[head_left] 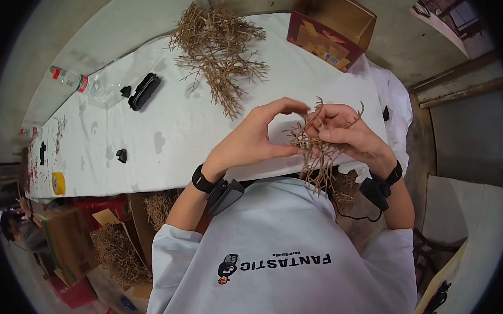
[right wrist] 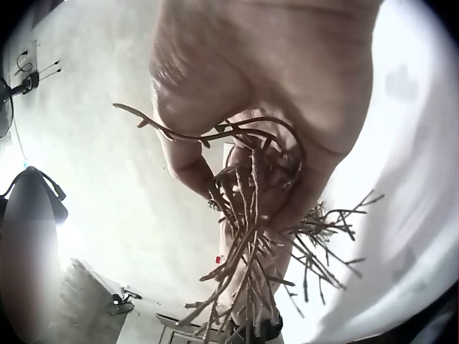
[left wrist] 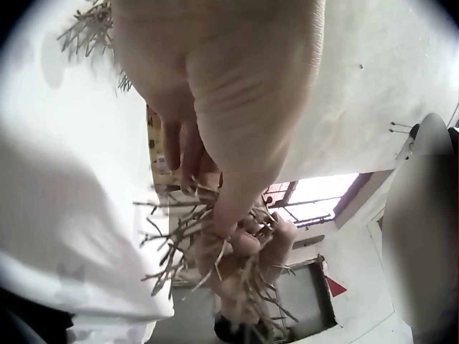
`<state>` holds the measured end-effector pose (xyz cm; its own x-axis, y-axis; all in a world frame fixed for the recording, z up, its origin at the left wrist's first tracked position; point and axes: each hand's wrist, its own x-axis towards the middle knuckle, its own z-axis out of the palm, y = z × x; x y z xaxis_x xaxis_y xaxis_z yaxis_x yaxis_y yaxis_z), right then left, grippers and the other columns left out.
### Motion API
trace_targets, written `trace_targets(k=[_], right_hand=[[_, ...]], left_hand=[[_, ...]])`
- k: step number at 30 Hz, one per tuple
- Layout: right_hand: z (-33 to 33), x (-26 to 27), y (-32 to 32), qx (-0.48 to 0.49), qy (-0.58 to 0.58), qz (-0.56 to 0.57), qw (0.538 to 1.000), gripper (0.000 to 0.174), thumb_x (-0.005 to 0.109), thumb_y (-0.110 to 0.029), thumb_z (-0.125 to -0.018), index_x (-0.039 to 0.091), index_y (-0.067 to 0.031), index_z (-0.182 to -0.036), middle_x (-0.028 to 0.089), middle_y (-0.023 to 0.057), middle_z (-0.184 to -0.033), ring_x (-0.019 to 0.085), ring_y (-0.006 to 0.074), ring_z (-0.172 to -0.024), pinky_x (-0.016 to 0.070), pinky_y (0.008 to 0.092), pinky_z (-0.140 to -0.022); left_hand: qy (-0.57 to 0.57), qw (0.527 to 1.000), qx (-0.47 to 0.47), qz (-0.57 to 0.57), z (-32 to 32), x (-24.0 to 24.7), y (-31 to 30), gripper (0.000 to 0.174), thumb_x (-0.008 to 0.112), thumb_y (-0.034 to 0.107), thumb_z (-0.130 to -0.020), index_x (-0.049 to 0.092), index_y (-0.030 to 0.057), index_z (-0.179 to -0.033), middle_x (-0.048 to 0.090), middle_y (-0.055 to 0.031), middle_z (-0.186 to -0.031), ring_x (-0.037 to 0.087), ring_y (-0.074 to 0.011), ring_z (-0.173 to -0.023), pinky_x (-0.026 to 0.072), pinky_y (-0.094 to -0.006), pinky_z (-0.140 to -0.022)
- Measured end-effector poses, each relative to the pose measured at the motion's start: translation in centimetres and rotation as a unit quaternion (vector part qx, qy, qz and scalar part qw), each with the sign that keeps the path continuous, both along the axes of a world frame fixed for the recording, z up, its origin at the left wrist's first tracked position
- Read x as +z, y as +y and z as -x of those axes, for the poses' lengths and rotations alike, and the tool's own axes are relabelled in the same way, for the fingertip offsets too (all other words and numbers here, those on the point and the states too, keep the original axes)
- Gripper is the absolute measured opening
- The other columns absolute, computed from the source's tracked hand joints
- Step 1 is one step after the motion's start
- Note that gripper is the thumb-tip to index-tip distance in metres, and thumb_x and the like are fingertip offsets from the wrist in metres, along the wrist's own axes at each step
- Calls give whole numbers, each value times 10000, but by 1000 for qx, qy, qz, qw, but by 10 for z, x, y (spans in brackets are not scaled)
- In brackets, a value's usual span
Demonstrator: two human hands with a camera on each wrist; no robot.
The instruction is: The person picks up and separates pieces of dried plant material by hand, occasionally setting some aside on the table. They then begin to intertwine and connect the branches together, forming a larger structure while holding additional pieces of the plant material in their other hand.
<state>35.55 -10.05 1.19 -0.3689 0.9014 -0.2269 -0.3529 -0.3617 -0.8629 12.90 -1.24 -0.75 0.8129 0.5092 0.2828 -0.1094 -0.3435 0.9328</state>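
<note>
A small bunch of dry, brown, branching twigs [head_left: 314, 144] is at the front edge of the white-covered table. My right hand [head_left: 354, 136] grips it, with thumb and fingers curled round the stems. One long twig [right wrist: 193, 136] loops through the right palm in the right wrist view. From the other side, my left hand [head_left: 245, 135] curves about the bunch, its thumb and forefinger spread apart. The left thumb [left wrist: 233, 204] overlaps the twigs in the left wrist view, and its other fingers are partly hidden. Farther back lies a big heap of similar twigs [head_left: 220, 40].
A red and gold box [head_left: 332, 45] stands at the table's back right. Black devices [head_left: 145, 90], a plastic bottle [head_left: 69, 79] and yellow tape [head_left: 58, 183] lie leftward on the white cloth [head_left: 184, 148]. Below the table, a cardboard box holds more twigs [head_left: 121, 255]. Another person [head_left: 18, 231] is at far left.
</note>
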Motion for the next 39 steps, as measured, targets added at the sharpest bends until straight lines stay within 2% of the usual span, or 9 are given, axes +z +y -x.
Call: trace_targets(k=[5, 8, 16, 21, 28, 31, 33, 36, 39], right_hand=[[-10, -5, 0, -2, -22, 6, 1000, 218, 708, -100, -888, 604, 10, -1045, 638, 62, -992, 637, 130, -831, 546, 280, -742], [-15, -10, 2, 0, -41, 19, 999, 207, 717, -91, -882, 613, 9, -1030, 647, 56, -981, 636, 119, -827, 536, 267, -749], [-10, -15, 4, 40, -165, -60, 984, 133, 696, -59, -884, 652, 17, -984, 698, 44, -944, 633, 75, -859, 493, 211, -760], [-7, -17, 7, 88, -169, -34, 981, 116, 680, -43, -888, 672, 16, -988, 706, 28, -910, 628, 54, -826, 481, 202, -736], [-11, -18, 9, 96, -188, -10, 977, 103, 681, -56, -899, 681, 22, -966, 682, -14, -780, 569, 26, -695, 426, 197, -638], [-5, -23, 9, 40, -219, -45, 974, 108, 699, -98, -871, 696, 10, -881, 558, -61, -618, 449, 17, -568, 314, 215, -526], [0, -20, 7, 18, -253, -45, 966, 98, 692, -81, -862, 683, 16, -875, 578, -50, -635, 465, 15, -591, 332, 208, -545], [5, -14, 6, -27, -319, -46, 946, 80, 677, -48, -844, 656, 27, -863, 618, -26, -670, 499, 9, -638, 367, 193, -584], [6, -12, 5, -24, -395, -60, 916, 91, 667, -34, -795, 643, 30, -854, 535, -30, -611, 446, 14, -601, 333, 205, -561]], left_hand=[[19, 999, -44, 18, -4, -8, 10, 450, 816, 12, -745, 623, 1, -1152, 627, -97, -1172, 586, -178, -1127, 436, -340, -1037], [-5, 991, -55, 126, -3, -7, 8, 352, 788, -41, -758, 625, -1, -1067, 638, -65, -1054, 613, -157, -1010, 476, -330, -971], [135, 987, -64, 67, 0, 10, 8, 241, 768, 9, -778, 597, -10, -947, 632, -65, -784, 601, -180, -738, 510, -313, -762], [213, 969, -125, -2, -1, 15, 11, 207, 761, 8, -781, 615, -20, -925, 631, -82, -785, 599, -200, -730, 504, -328, -735], [60, 995, -38, -67, -2, 4, 11, 286, 806, 18, -730, 656, 2, -974, 688, -77, -949, 661, -178, -914, 516, -324, -878], [91, 992, -52, -74, 0, 7, 11, 317, 819, 26, -720, 655, 12, -991, 695, -76, -988, 660, -174, -954, 508, -325, -906], [106, 990, -59, -78, 1, 7, 10, 333, 826, 30, -715, 655, 17, -1000, 698, -75, -1008, 660, -171, -975, 504, -326, -919], [126, 983, -108, 74, 3, 3, 10, 367, 826, 34, -743, 646, 18, -1062, 692, -50, -1017, 640, -150, -962, 486, -309, -936], [122, 974, -140, 129, 4, -1, 13, 380, 820, 48, -773, 631, 10, -1100, 685, -36, -1011, 624, -132, -942, 480, -297, -938]])
